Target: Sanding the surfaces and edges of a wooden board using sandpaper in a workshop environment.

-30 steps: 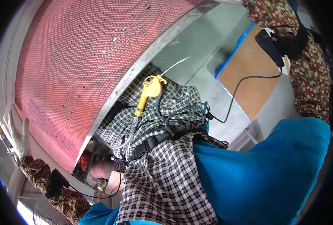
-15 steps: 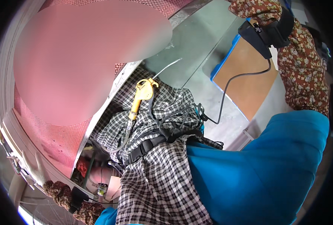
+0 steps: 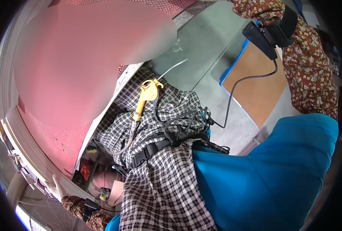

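Note:
My left hand, in a pale glove, is at the lower left against a stack of long pale wooden strips along the edge of a red mesh surface. Its thumb points up, apart from the other fingers, which lie stretched along the strips' outer edge. My right arm reaches to the top right in a brown flowered sleeve with a black strapped device; the right hand is beyond the upper edge. A yellow air blow gun with a thin metal nozzle lies against my checked apron, touched by neither hand.
A brown board with a blue edge lies beyond a grey-green floor. A black cable runs from the right-arm device to my waist. Metal clamps line the strips' outer side. A large blurred patch hides much of the red surface.
My left hand has slid down and right along the wooden strips, nearer to my body. My right forearm has shifted slightly up and left. The blow gun stays on the apron.

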The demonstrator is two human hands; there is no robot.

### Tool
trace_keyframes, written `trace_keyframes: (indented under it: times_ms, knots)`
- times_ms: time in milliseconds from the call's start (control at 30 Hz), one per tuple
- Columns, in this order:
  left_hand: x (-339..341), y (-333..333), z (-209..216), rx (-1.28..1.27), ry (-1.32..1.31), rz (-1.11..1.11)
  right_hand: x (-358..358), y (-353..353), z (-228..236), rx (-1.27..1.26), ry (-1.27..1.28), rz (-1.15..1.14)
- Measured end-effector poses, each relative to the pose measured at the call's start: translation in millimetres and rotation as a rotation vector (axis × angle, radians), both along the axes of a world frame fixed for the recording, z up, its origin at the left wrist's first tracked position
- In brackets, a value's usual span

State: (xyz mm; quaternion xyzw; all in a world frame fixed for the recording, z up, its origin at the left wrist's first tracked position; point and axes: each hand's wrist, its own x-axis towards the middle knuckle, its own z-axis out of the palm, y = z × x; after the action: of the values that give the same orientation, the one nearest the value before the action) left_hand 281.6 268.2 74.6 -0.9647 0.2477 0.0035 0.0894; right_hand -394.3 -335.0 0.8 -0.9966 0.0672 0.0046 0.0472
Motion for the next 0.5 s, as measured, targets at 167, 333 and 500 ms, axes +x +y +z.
trace_keyframes:
  times_ms: [167, 333, 500]
  knots:
    - [32, 22, -12, 0.021, 0.044, -0.004, 10, 7, -8, 0.115, 0.013, -0.046]
    - [27, 28, -26, -0.027, 0.111, 0.039, -6, 6, -14, 0.197, 0.036, -0.072]
    - [55, 42, -5, 0.002, 0.1, 0.002, 5, 16, 8, 0.16, 0.196, -0.176]
